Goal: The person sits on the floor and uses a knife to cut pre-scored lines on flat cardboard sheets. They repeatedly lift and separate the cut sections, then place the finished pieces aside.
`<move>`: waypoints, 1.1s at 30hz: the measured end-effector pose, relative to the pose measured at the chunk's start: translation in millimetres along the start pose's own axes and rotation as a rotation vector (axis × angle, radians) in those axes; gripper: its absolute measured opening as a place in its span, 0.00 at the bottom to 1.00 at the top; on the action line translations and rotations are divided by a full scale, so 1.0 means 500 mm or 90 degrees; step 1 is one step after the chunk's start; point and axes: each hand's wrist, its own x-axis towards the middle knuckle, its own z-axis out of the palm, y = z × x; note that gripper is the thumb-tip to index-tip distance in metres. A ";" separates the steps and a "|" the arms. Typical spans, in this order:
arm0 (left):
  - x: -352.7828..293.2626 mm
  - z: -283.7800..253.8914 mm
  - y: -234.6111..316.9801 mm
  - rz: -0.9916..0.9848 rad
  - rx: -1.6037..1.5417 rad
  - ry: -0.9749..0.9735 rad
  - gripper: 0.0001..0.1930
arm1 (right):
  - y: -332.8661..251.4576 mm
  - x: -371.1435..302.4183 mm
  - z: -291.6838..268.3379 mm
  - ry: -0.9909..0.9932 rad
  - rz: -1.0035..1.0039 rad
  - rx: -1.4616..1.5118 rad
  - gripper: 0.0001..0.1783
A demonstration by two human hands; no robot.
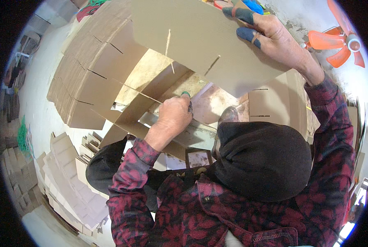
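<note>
A large slotted cardboard sheet (184, 37) slants across the upper middle. My right hand (274, 39), with dark finger covers held by bands, is closed on its upper right edge. Two narrow slits show at the sheet's lower edge. Below it, narrower cardboard divider strips (140, 101) cross each other above my lap. My left hand (173, 115) is closed at the end of one crossing strip and seems to pinch it. A green band circles one of its fingertips, and its other fingers are partly hidden.
A thick stack of slotted cardboard (97, 70) stands at the left, another cardboard stack (274, 101) at the right. Flat cardboard pieces (74, 177) lie lower left, near green twine (24, 136). An orange fan (340, 41) stands upper right. My knees are below the strips.
</note>
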 end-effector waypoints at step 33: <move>0.003 -0.002 -0.005 0.000 0.010 0.057 0.06 | -0.026 -0.054 0.173 -0.140 0.124 -0.024 0.06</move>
